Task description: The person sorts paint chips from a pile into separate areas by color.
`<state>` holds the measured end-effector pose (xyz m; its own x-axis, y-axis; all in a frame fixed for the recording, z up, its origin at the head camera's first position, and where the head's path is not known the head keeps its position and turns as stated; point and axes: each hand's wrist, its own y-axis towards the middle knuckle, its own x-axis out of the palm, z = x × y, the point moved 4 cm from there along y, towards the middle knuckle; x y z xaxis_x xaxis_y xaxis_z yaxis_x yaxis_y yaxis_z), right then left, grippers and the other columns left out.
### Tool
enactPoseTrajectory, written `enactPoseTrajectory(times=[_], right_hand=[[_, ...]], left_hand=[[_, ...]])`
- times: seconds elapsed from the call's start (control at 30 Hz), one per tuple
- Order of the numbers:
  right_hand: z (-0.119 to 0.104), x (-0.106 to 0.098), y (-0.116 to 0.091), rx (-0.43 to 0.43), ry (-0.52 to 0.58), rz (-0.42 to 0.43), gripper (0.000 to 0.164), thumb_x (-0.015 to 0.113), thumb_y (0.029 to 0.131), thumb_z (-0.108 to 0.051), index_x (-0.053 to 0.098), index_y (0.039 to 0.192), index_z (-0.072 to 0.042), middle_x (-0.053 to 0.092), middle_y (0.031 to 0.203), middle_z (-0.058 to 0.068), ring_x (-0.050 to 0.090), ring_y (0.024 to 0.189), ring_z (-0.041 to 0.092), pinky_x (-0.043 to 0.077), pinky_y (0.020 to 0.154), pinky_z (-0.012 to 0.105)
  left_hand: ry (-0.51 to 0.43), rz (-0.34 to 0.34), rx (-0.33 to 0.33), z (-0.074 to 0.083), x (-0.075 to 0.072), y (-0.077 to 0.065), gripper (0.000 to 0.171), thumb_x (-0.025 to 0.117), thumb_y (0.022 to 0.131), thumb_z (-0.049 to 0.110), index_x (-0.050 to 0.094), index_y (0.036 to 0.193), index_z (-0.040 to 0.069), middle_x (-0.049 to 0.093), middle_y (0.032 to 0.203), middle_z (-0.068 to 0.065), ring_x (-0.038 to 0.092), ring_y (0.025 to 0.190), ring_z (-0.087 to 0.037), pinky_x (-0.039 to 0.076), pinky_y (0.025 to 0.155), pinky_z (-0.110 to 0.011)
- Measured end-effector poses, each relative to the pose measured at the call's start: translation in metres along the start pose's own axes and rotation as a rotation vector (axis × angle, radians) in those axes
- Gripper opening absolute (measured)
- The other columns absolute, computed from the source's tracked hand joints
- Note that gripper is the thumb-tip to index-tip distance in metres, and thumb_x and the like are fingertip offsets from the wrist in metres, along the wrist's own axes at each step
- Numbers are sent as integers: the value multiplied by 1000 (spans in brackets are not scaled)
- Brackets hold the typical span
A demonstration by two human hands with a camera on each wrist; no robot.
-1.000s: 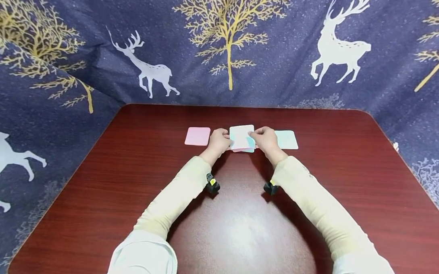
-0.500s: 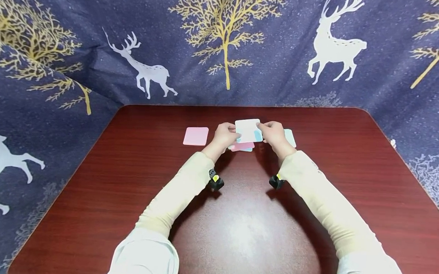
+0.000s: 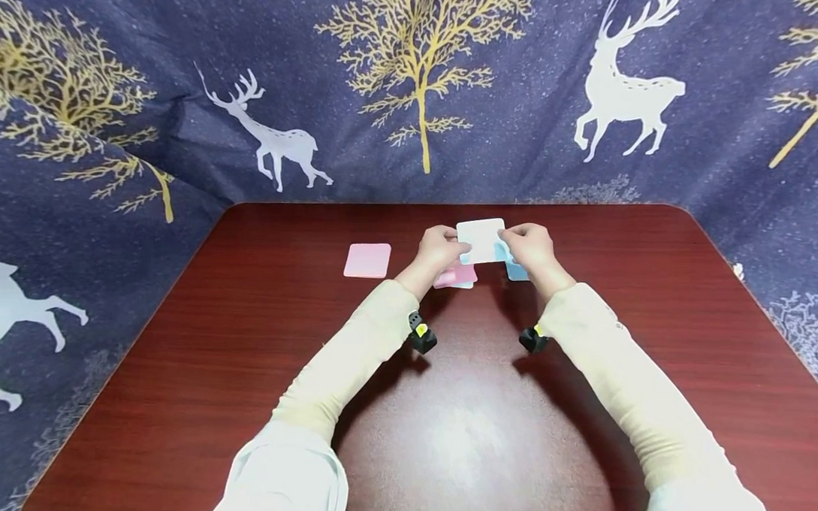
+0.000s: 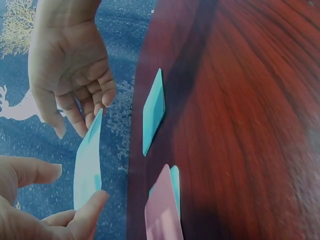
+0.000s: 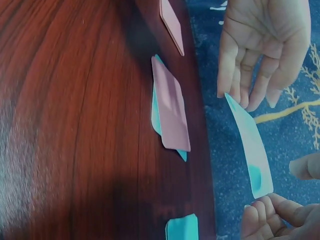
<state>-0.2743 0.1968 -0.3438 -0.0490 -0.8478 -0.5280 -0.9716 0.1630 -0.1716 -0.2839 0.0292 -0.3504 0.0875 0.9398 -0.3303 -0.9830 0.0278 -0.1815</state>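
A pale blue square card with rounded corners is held up between both hands, above the far part of the table. My left hand grips its left edge, thumb on the near face. On the opposite edge, my right hand pinches it. The card looks slightly bowed in the right wrist view. Below and to the left lies a pink card, set askew over a light blue one. A light blue card stack lies under the right hand, partly hidden by it.
A pink card stack lies to the left on the dark red wooden table. Behind the table's far edge hangs a blue cloth printed with deer and trees. A black camera is strapped to each wrist.
Both hands have lifted the pale blue card off the middle pile and carried it up and to the right. The pink card there is uncovered, and the right stack is now partly covered.
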Motion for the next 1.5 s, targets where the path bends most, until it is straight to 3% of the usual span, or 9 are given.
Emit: enactPoseTrajectory(times=[0.2, 0.3, 0.37, 0.53, 0.6, 0.97, 1.13, 1.33, 1.5], right_hand=[[9, -10, 2, 26, -7, 10, 46, 49, 96, -31, 55, 126, 3, 55, 118, 19, 56, 98, 30, 49, 87, 40], [12, -15, 4, 39, 2, 5, 47, 49, 96, -31, 54, 128, 2, 54, 122, 20, 55, 103, 30, 49, 90, 40], [14, -17, 5, 41, 5, 3, 47, 49, 96, -30, 54, 129, 3, 53, 124, 21, 55, 104, 30, 49, 90, 39], [16, -23, 7, 26, -44, 15, 42, 51, 95, -23, 56, 126, 5, 53, 128, 23, 55, 107, 32, 49, 86, 37], [18, -25, 7, 21, -71, 23, 40, 52, 94, -20, 56, 125, 5, 53, 129, 24, 54, 108, 34, 48, 86, 37], [37, -40, 15, 26, -86, 79, 38, 53, 93, -11, 55, 126, 6, 56, 123, 27, 55, 105, 35, 48, 83, 38], [46, -44, 18, 38, -105, 113, 36, 54, 91, -11, 58, 123, 6, 57, 121, 27, 55, 102, 34, 48, 83, 37], [56, -46, 20, 72, -108, 95, 37, 53, 93, -16, 58, 122, 6, 54, 127, 26, 53, 106, 33, 47, 83, 36], [62, -47, 23, 108, -71, 70, 41, 51, 95, -22, 57, 124, 6, 52, 130, 24, 52, 99, 29, 45, 72, 26]], left_hand=[[7, -18, 7, 6, 12, 1, 44, 70, 82, 11, 57, 122, -3, 64, 117, -16, 63, 103, -27, 51, 90, -34], [40, -22, -8, 6, 17, 2, 45, 70, 83, 15, 57, 123, 0, 62, 120, -13, 60, 109, -26, 36, 107, -43], [5, -37, -18, 6, 20, 4, 46, 69, 83, 15, 56, 125, 0, 61, 122, -13, 60, 110, -27, 35, 108, -45], [-160, -85, -35, 1, 33, 10, 45, 64, 86, 9, 51, 127, -6, 53, 130, -19, 60, 112, -31, 52, 91, -37], [-186, -87, -34, -2, 38, 11, 44, 63, 87, 10, 51, 126, -7, 52, 130, -20, 60, 112, -32, 53, 89, -37], [-190, -113, -15, -3, 60, 12, 42, 61, 88, 15, 54, 126, -1, 57, 128, -17, 64, 107, -33, 51, 91, -41], [-208, -112, 18, -3, 71, 13, 40, 61, 88, 11, 55, 124, -5, 58, 123, -19, 62, 109, -31, 52, 90, -34], [-239, -132, -7, -9, 81, 14, 40, 61, 89, 10, 55, 124, -6, 56, 125, -19, 60, 113, -30, 51, 92, -34], [-199, -116, 6, -12, 86, 17, 39, 63, 85, 12, 57, 121, -3, 62, 112, -14, 64, 97, -20, 54, 83, -28]])
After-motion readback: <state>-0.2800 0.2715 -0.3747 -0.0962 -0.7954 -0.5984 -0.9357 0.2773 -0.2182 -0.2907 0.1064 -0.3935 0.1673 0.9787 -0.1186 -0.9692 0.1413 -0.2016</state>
